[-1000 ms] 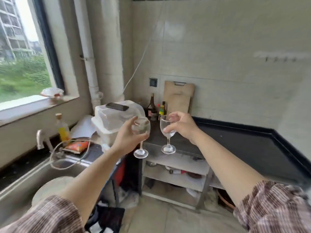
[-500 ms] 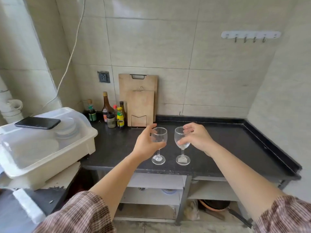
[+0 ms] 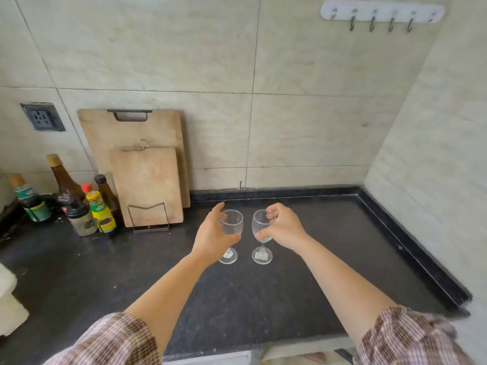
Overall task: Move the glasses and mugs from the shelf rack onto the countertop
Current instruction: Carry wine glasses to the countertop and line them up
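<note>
At frame centre two wine glasses stand upright, just beside each other, on the dark tabletop (image 3: pixel 329 259). Our left hand (image 3: pixel 213 233) curls round the left glass (image 3: pixel 233 222); our right hand (image 3: pixel 283 227) grips the right glass (image 3: pixel 259 226).

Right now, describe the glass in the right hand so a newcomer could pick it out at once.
On the black countertop in the tiled corner, right of the leaning cutting boards, two stemmed glasses sit side by side. The one meant is the right glass, gripped at its bowl by the right hand. Unlike the left glass, its foot carries a pale label.
</note>
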A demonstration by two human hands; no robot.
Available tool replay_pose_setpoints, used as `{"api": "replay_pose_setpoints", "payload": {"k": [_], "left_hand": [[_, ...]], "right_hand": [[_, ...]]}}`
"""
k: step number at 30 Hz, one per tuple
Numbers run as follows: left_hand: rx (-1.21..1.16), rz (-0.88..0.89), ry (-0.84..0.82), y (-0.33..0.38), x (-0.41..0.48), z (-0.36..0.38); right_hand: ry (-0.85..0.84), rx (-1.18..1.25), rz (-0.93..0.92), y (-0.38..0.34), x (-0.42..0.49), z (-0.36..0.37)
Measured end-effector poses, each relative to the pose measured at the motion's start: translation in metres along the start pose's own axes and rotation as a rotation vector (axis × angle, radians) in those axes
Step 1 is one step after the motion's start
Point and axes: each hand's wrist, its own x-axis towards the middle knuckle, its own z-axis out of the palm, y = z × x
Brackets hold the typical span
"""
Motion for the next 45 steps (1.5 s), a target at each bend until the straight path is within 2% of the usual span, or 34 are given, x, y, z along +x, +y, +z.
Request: {"api": "replay_pose_setpoints", "payload": {"k": [4,11,20,27,39,45], "left_hand": [[0.029,-0.066,-0.011,-0.005,0.073,0.049],[0.07,-0.244,0.068,-0.029,0.185,0.123],[0.086,-0.291,0.145,-0.064,0.29,0.15],[0.128,-0.277,0.162,-0.077,0.316,0.146],[0.195,-0.229,0.087,-0.086,0.316,0.146],[0.256,-0.278,0.104,-0.075,0.293,0.126]], "right_hand": [[-0.019,-0.011,0.037,0.034,0.083,-0.015],[-0.041,-0.053,0.035,0.093,0.216,-0.02],[-0.097,-0.04,-0.028,0.121,0.329,0.001],[-0.106,-0.046,-0.068,0.119,0.36,0.017],[-0.173,-0.15,-0.069,0.12,0.367,0.016],[-0.054,-0.317,-0.148,0.103,0.351,0.011]]}}
